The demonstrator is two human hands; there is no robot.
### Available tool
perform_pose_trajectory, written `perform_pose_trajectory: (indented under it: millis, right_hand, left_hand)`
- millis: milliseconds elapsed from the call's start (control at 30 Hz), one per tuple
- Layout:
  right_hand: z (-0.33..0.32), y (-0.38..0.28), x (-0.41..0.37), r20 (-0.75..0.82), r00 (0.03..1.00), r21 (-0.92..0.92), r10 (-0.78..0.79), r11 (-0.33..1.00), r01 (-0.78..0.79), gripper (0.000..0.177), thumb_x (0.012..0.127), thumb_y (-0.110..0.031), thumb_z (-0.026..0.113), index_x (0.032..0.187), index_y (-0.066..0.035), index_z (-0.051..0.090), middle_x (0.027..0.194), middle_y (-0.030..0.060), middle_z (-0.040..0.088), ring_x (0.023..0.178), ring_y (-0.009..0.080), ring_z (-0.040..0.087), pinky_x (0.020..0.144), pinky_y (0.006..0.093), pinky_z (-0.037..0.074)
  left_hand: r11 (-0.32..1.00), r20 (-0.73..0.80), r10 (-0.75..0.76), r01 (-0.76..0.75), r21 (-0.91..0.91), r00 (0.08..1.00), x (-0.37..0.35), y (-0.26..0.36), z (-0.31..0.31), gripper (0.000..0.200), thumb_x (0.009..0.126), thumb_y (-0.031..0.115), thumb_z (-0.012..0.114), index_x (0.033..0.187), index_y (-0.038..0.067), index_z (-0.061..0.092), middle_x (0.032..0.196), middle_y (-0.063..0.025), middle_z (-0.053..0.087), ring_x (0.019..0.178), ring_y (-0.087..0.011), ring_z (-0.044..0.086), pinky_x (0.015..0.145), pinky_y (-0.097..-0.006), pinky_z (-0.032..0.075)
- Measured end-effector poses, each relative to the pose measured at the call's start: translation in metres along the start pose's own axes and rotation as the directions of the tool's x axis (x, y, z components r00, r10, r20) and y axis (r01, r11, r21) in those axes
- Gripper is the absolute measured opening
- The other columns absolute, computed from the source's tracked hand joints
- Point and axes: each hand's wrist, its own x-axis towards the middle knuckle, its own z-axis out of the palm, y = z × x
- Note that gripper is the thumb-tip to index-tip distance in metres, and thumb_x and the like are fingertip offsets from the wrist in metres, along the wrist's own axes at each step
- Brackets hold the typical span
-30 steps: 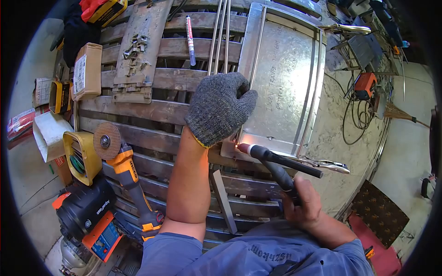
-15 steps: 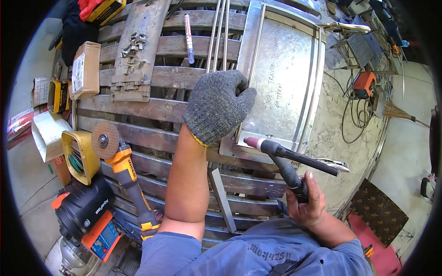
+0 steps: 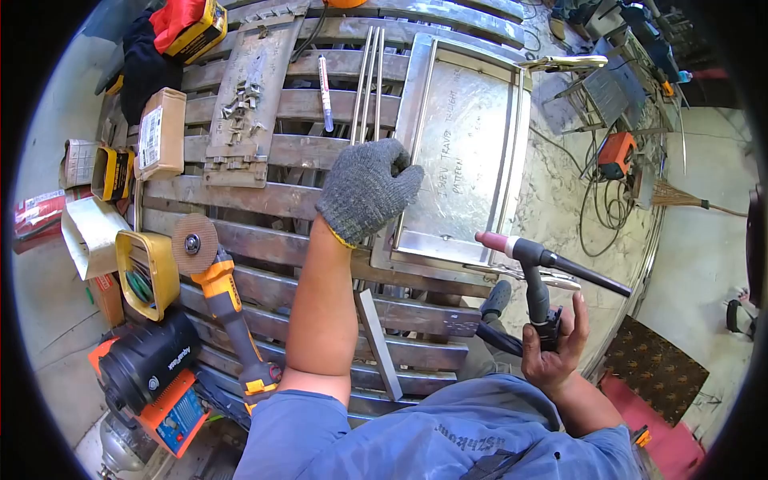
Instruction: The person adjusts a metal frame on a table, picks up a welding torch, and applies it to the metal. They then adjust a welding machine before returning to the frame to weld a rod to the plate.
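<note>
The left hand (image 3: 368, 188) is wearing a gray glove. It is lying on the left edge of the metal tray (image 3: 472, 152), and its fingers are curling over that edge. The right hand (image 3: 552, 356) is bare. It is holding the welding torch (image 3: 530, 260) low on the handle, with the thumb around it and the fingers half open and pointing up. The torch is hanging in the air near the right near corner of the tray, and its pink tip is pointing left, not touching the metal.

The tray is lying flat on the counter (image 3: 264, 196), which is made of gray metal slats. A clamp (image 3: 544, 280) is biting the tray's near edge, just under the torch. Thin rods (image 3: 366, 80) and a marker (image 3: 323, 80) are lying past the gloved hand, on the far side. A flat bar (image 3: 376, 344) is lying beside the left arm. An orange grinder (image 3: 220, 296) is resting to the left, next to a yellow box (image 3: 148, 268).
</note>
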Motion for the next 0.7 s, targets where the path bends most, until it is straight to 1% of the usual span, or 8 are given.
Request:
perform_pose_trajectory:
  millis: [100,167,267,367,400,533,633,700]
  right_hand:
    - [-0.018,-0.011,-0.013,-0.057,0.955,0.182,0.291,0.944,-0.276,0.115,0.088,0.004,0.092,0.174,0.004,0.015,0.114,0.0139,0.067,0.091,0.013,0.065,0.077,0.0243,0.052]
    - [-0.042,-0.033,-0.006,-0.064,0.888,0.315,0.456,0.853,-0.416,0.116,0.083,0.0,0.097,0.173,0.002,0.023,0.102,0.0101,0.069,0.088,0.0117,0.067,0.075,0.024,0.052]
    - [-0.104,-0.058,0.001,0.102,0.76,0.579,0.642,0.582,-0.57,0.113,0.08,0.002,0.096,0.172,-0.005,0.029,0.078,0.0049,0.065,0.061,0.0107,0.062,0.054,0.0272,0.048]
    - [-0.16,-0.072,-0.013,0.127,0.767,0.681,0.629,0.507,-0.528,0.112,0.079,0.013,0.088,0.172,-0.007,0.03,0.08,0.0058,0.065,0.057,0.0102,0.059,0.05,0.0286,0.045]
    - [-0.174,-0.076,-0.019,0.114,0.776,0.716,0.62,0.49,-0.497,0.115,0.078,0.011,0.093,0.172,-0.008,0.029,0.08,0.0063,0.065,0.057,0.0105,0.059,0.049,0.0288,0.046]
    - [-0.221,-0.077,-0.037,0.055,0.855,0.746,0.515,0.548,-0.378,0.12,0.077,-0.002,0.102,0.172,-0.008,0.029,0.081,0.0073,0.065,0.057,0.0111,0.06,0.05,0.0284,0.048]
    - [-0.256,-0.066,-0.045,-0.001,0.889,0.774,0.457,0.564,-0.289,0.119,0.078,-0.002,0.102,0.171,-0.007,0.028,0.081,0.0072,0.065,0.058,0.0107,0.06,0.051,0.0279,0.048]
    - [-0.279,-0.044,-0.044,-0.077,0.898,0.736,0.433,0.632,-0.242,0.112,0.076,0.002,0.101,0.168,-0.007,0.036,0.084,0.0079,0.067,0.058,0.0121,0.062,0.05,0.029,0.051]
  left_hand:
    - [1.0,-0.004,-0.016,0.016,0.008,1.0,-0.009,-0.003,0.004,0.037,0.091,0.038,0.074,0.089,0.001,0.076,0.085,-0.024,0.076,0.08,-0.044,0.075,0.078,-0.0525,0.06]
    - [0.998,0.008,0.001,-0.002,0.065,1.0,-0.002,0.004,-0.002,0.04,0.091,0.04,0.073,0.091,0.001,0.076,0.087,-0.0242,0.076,0.083,-0.0445,0.075,0.079,-0.0527,0.059]
    - [0.994,0.049,-0.037,0.032,0.1,0.998,-0.001,0.003,-0.002,0.049,0.093,0.049,0.074,0.097,0.0,0.077,0.091,-0.025,0.076,0.088,-0.0429,0.075,0.08,-0.0514,0.058]
    - [0.992,0.077,-0.057,0.047,0.117,0.995,0.005,0.0,-0.001,0.045,0.091,0.044,0.079,0.097,0.0,0.078,0.092,-0.0268,0.076,0.088,-0.0434,0.075,0.081,-0.0511,0.057]
    - [0.982,0.089,-0.066,0.048,0.183,0.994,0.011,-0.005,0.0,0.043,0.09,0.043,0.08,0.096,0.0,0.078,0.093,-0.0272,0.077,0.09,-0.0444,0.075,0.082,-0.0521,0.057]
    - [0.956,0.173,-0.116,0.062,0.288,0.978,0.028,-0.028,0.002,0.042,0.087,0.042,0.081,0.103,0.003,0.083,0.102,-0.0272,0.079,0.098,-0.0449,0.077,0.09,-0.0516,0.06]
    - [0.918,0.166,-0.184,0.109,0.381,0.969,0.034,-0.025,0.006,0.044,0.086,0.044,0.083,0.104,0.004,0.084,0.107,-0.0259,0.08,0.102,-0.0437,0.078,0.095,-0.0495,0.061]
    - [0.873,0.131,-0.235,0.15,0.463,0.963,0.035,-0.018,0.008,0.039,0.085,0.04,0.082,0.103,0.005,0.084,0.108,-0.0263,0.081,0.103,-0.0443,0.078,0.094,-0.0497,0.062]
